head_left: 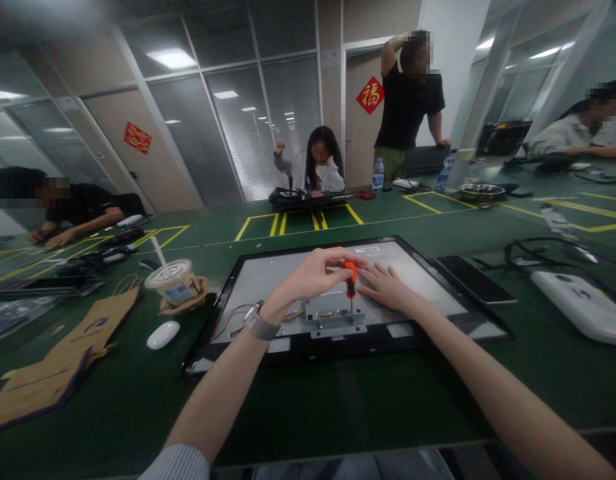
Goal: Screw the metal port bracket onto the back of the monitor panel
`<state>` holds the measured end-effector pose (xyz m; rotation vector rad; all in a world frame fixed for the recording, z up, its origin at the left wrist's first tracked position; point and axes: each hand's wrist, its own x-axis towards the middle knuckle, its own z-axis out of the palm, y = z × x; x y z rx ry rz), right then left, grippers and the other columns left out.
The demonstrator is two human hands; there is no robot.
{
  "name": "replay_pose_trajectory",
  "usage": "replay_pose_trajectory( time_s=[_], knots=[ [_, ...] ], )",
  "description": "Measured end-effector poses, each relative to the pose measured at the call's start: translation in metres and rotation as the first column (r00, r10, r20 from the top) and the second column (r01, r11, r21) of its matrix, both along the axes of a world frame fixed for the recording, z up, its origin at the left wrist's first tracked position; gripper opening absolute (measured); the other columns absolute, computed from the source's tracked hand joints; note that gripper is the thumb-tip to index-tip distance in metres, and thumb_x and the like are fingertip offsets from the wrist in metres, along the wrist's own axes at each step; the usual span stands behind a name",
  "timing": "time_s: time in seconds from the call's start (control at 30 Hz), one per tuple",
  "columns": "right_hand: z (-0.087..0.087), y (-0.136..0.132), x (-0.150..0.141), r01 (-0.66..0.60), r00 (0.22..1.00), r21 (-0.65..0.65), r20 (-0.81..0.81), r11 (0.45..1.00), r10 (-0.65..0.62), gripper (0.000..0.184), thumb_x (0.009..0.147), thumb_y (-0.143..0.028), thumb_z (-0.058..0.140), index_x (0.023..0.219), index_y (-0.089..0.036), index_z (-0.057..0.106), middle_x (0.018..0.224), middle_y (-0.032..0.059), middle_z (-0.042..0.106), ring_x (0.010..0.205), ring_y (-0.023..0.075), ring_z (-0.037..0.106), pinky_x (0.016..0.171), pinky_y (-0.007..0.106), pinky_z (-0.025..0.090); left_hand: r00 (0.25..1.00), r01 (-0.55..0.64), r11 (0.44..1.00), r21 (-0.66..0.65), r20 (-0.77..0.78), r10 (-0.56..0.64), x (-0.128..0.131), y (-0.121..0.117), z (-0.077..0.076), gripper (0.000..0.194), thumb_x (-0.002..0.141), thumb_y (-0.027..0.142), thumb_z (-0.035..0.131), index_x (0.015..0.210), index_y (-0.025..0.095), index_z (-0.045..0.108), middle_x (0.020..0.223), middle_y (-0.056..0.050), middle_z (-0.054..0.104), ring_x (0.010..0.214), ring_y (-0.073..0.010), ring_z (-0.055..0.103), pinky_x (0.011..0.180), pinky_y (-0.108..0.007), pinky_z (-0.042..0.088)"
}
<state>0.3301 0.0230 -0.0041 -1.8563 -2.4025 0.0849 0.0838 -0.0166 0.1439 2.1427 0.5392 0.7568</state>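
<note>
An orange and black screwdriver (pixel 351 287) stands upright, its tip on a small metal bracket (pixel 328 323) with connectors along it. The fingers of my left hand (pixel 312 272) are closed round the top of its handle. Lying flat with fingers spread, my right hand (pixel 388 288) touches the grey back of a large black-framed display panel (pixel 433 293), just right of the screwdriver. Thin wires (pixel 234 319) run from the panel's left side toward the bracket. A watch (pixel 261 321) is on my left wrist.
Left of the panel are a lidded drink cup (pixel 174 281), a white mouse (pixel 163 335) and a brown paper bag (pixel 73 347). A phone (pixel 473 279), a white device (pixel 581 303) and black cables (pixel 533 250) lie to the right. Several people sit or stand around the green table (pixel 308 413).
</note>
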Motion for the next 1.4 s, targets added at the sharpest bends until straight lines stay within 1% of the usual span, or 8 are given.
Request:
replay_pose_trajectory(
  time_s=[0.17, 0.4, 0.5, 0.7, 0.9, 1.0, 1.27, 1.4],
  knots=[
    [-0.002, 0.000, 0.001, -0.005, 1.000, 0.013, -0.007, 1.000, 0.005, 0.073, 0.098, -0.063, 0.026, 0.160, -0.026, 0.034, 0.166, 0.0098, 0.032, 0.151, 0.0407, 0.024, 0.118, 0.065, 0.019, 1.000, -0.004, 0.999, 0.032, 0.015, 0.003, 0.001, 0.003, -0.002, 0.022, 0.086, 0.021, 0.071, 0.107, 0.020, 0.077, 0.111, -0.007, 0.076, 0.107, -0.0202, 0.068, 0.097, -0.038, 0.055],
    [-0.002, 0.001, 0.003, -0.023, 1.000, 0.028, 0.001, 0.999, 0.023, 0.071, 0.098, -0.063, 0.027, 0.160, -0.028, 0.034, 0.166, 0.0101, 0.033, 0.151, 0.0410, 0.025, 0.117, 0.067, 0.020, 0.994, -0.110, 0.975, 0.194, 0.019, 0.108, 0.002, 0.003, -0.005, 0.023, 0.084, 0.016, 0.071, 0.106, 0.018, 0.077, 0.104, -0.006, 0.078, 0.086, -0.0154, 0.070, 0.085, -0.031, 0.056],
    [0.000, 0.000, 0.001, -0.013, 1.000, 0.015, 0.005, 1.000, 0.013, 0.072, 0.098, -0.064, 0.027, 0.160, -0.026, 0.034, 0.167, 0.0100, 0.031, 0.151, 0.0408, 0.024, 0.118, 0.066, 0.020, 0.995, -0.087, 0.977, 0.197, -0.028, 0.095, 0.000, 0.002, -0.002, 0.026, 0.085, 0.014, 0.069, 0.110, 0.018, 0.076, 0.107, -0.007, 0.077, 0.091, -0.0167, 0.071, 0.090, -0.034, 0.057],
    [-0.001, 0.000, -0.001, 0.029, 1.000, -0.014, 0.001, 0.999, -0.029, 0.076, 0.097, -0.066, 0.026, 0.161, -0.024, 0.032, 0.167, 0.0104, 0.029, 0.152, 0.0402, 0.023, 0.119, 0.064, 0.018, 0.997, 0.063, 0.985, 0.159, -0.046, -0.056, 0.000, -0.003, 0.001, 0.041, 0.084, 0.003, 0.057, 0.120, 0.019, 0.071, 0.129, -0.008, 0.071, 0.114, -0.0183, 0.068, 0.105, -0.038, 0.053],
    [0.000, 0.000, 0.001, 0.004, 1.000, 0.000, 0.011, 1.000, -0.004, 0.076, 0.098, -0.066, 0.025, 0.160, -0.023, 0.034, 0.167, 0.0101, 0.029, 0.151, 0.0407, 0.023, 0.119, 0.065, 0.020, 0.998, -0.017, 0.979, 0.204, -0.048, 0.027, 0.001, 0.002, -0.004, 0.029, 0.084, 0.022, 0.074, 0.114, 0.019, 0.074, 0.124, -0.010, 0.073, 0.099, -0.0182, 0.072, 0.088, -0.033, 0.059],
    [0.001, -0.001, 0.001, 0.002, 1.000, 0.006, 0.024, 1.000, -0.002, 0.075, 0.098, -0.065, 0.025, 0.160, -0.022, 0.035, 0.167, 0.0103, 0.030, 0.151, 0.0410, 0.024, 0.119, 0.064, 0.020, 0.996, -0.072, 0.972, 0.224, -0.033, 0.081, 0.001, 0.005, -0.007, 0.026, 0.085, 0.018, 0.073, 0.110, 0.020, 0.076, 0.114, -0.007, 0.077, 0.094, -0.0168, 0.072, 0.088, -0.033, 0.059],
    [-0.006, 0.004, 0.003, -0.006, 1.000, 0.025, 0.018, 1.000, 0.005, 0.071, 0.099, -0.060, 0.028, 0.160, -0.026, 0.034, 0.166, 0.0111, 0.033, 0.151, 0.0400, 0.025, 0.117, 0.066, 0.021, 0.999, 0.029, 0.989, 0.146, -0.043, -0.023, 0.002, -0.002, -0.003, 0.038, 0.085, 0.003, 0.061, 0.120, 0.017, 0.070, 0.123, -0.008, 0.072, 0.109, -0.0177, 0.069, 0.101, -0.037, 0.055],
    [-0.005, 0.003, 0.004, -0.012, 1.000, 0.021, 0.002, 1.000, 0.012, 0.071, 0.099, -0.061, 0.026, 0.160, -0.026, 0.032, 0.166, 0.0105, 0.031, 0.151, 0.0387, 0.025, 0.117, 0.065, 0.022, 0.998, 0.036, 0.982, 0.184, -0.063, -0.025, 0.001, -0.005, 0.003, 0.031, 0.089, 0.016, 0.067, 0.118, 0.020, 0.072, 0.123, -0.008, 0.073, 0.112, -0.0200, 0.067, 0.103, -0.040, 0.052]
  ],
)
